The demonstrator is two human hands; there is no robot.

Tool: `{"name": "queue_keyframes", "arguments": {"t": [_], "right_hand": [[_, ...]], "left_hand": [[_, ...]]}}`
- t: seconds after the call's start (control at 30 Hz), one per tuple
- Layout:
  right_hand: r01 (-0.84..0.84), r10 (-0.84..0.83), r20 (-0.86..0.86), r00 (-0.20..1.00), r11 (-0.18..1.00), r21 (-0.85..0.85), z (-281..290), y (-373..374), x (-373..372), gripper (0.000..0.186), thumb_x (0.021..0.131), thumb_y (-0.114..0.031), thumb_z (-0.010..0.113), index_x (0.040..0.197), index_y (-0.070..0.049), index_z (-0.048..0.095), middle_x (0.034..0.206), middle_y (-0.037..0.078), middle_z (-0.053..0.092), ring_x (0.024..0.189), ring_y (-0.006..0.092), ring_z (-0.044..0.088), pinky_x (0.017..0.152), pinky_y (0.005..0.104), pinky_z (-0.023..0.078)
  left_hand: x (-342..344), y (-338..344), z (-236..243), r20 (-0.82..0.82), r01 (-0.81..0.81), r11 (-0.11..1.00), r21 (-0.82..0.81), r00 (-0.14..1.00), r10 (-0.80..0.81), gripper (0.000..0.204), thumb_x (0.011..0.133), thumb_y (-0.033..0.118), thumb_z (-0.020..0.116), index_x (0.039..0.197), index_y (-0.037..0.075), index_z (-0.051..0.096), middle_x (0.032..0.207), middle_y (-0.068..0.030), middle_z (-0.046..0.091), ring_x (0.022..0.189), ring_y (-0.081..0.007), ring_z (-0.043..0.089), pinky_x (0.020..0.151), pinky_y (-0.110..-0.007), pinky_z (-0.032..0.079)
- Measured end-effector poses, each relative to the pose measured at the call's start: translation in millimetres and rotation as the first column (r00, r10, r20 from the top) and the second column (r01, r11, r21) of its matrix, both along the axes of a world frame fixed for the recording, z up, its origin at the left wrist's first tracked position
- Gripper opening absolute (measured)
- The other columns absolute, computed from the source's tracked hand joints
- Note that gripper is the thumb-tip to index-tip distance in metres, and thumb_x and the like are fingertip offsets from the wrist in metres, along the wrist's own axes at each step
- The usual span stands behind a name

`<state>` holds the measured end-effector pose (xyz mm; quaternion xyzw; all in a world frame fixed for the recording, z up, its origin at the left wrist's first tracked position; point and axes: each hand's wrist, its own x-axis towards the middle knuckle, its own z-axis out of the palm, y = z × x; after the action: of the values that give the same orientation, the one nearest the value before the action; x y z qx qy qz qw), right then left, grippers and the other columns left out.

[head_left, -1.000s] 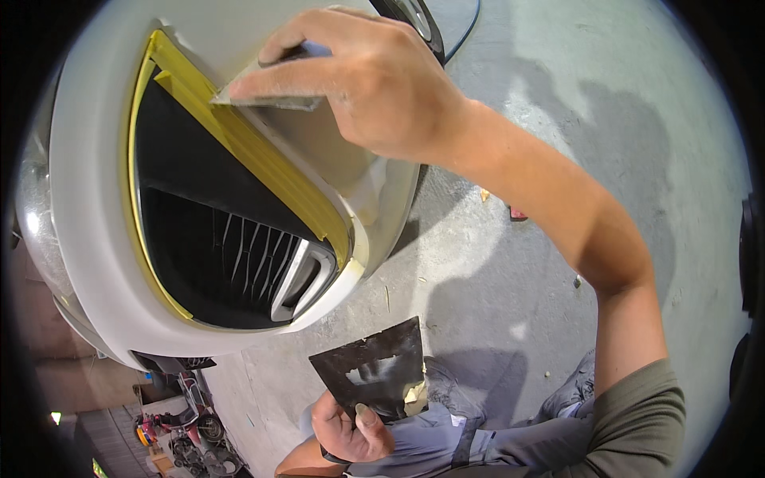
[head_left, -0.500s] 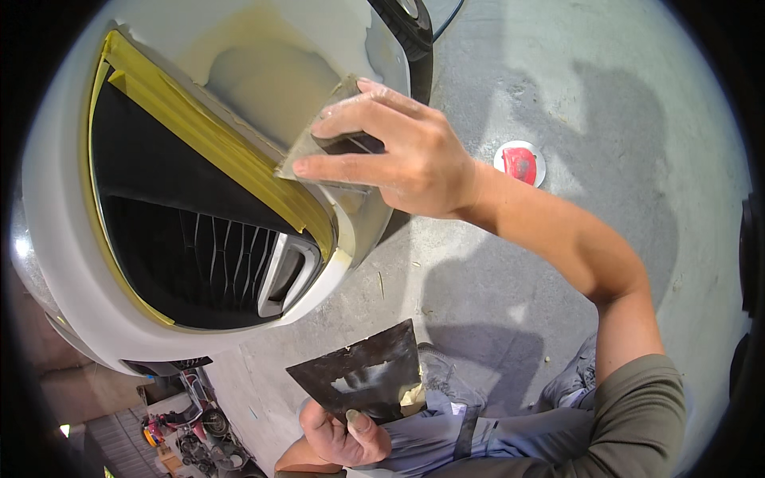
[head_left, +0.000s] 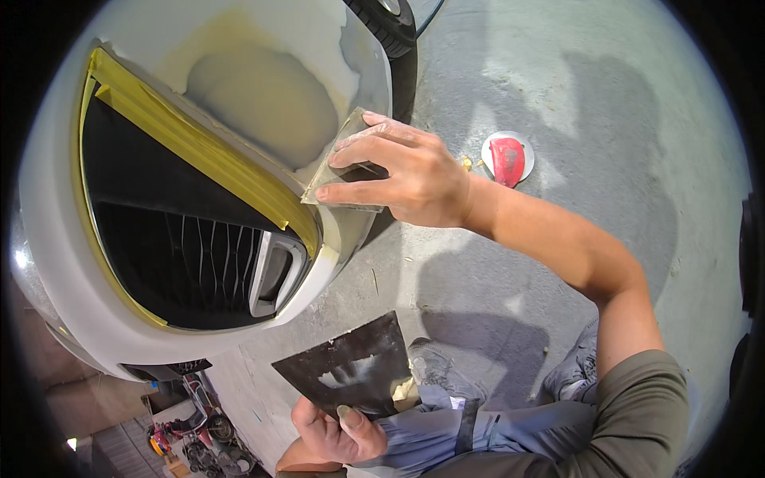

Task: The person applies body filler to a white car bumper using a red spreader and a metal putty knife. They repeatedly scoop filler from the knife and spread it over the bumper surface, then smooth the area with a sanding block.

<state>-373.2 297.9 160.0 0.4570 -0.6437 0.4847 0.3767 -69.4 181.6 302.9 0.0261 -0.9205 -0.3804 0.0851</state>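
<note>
My right hand (head_left: 414,171) grips a flat, translucent putty spreader (head_left: 321,177), fingers spread along its face. The spreader's edge lies at the lower right border of a grey-tan putty patch (head_left: 263,103) on the white car bumper (head_left: 60,271); whether it touches is hard to tell. Below the bumper, my left hand (head_left: 341,434) pinches a black mixing board (head_left: 347,362) by its near edge, thumb on top. A lump of pale putty (head_left: 406,392) sits on the board's right corner, with thin smears across the middle.
Yellow masking tape (head_left: 191,151) borders the black grille (head_left: 171,247) beside the patch. On the concrete floor to the right stands a white round lid (head_left: 488,151) with a red piece (head_left: 508,159) on it. A tyre (head_left: 382,24) is at the top; a motorbike (head_left: 203,426) stands at lower left.
My right hand and the spreader have moved right and slightly down, off the patch's lower right part, baring more of it. The view has shifted a little; the left hand still holds the board.
</note>
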Motion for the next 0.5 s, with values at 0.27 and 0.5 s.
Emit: {"name": "queue_keyframes", "arguments": {"t": [0.27,0.5], "right_hand": [[-0.127,0.201,0.383,0.902,0.970,-0.210,34.7,54.4,-0.1,0.047,0.088,0.007,0.066,0.125,-0.019,0.078,0.123,0.010,0.074,0.109,0.0263,0.073,0.095,0.0390,0.061],[0.004,0.770,0.630,0.095,0.633,-0.774,73.0,80.4,59.4,0.068,0.097,-0.004,0.057,0.162,0.005,0.040,0.137,0.015,0.066,0.125,0.0189,0.065,0.110,0.0349,0.051]], "left_hand": [[-19.5,10.1,-0.1,-0.139,-0.095,0.992,0.088,0.985,0.107,0.049,0.115,0.027,0.046,0.149,-0.007,0.036,0.140,-0.0188,0.056,0.121,-0.0216,0.060,0.107,-0.034,0.047],[-47.8,27.0,3.5,0.092,-0.223,0.718,0.660,0.972,0.217,0.049,0.113,0.025,0.052,0.151,-0.002,0.041,0.114,-0.0105,0.069,0.089,-0.0156,0.069,0.078,-0.028,0.055]]}}
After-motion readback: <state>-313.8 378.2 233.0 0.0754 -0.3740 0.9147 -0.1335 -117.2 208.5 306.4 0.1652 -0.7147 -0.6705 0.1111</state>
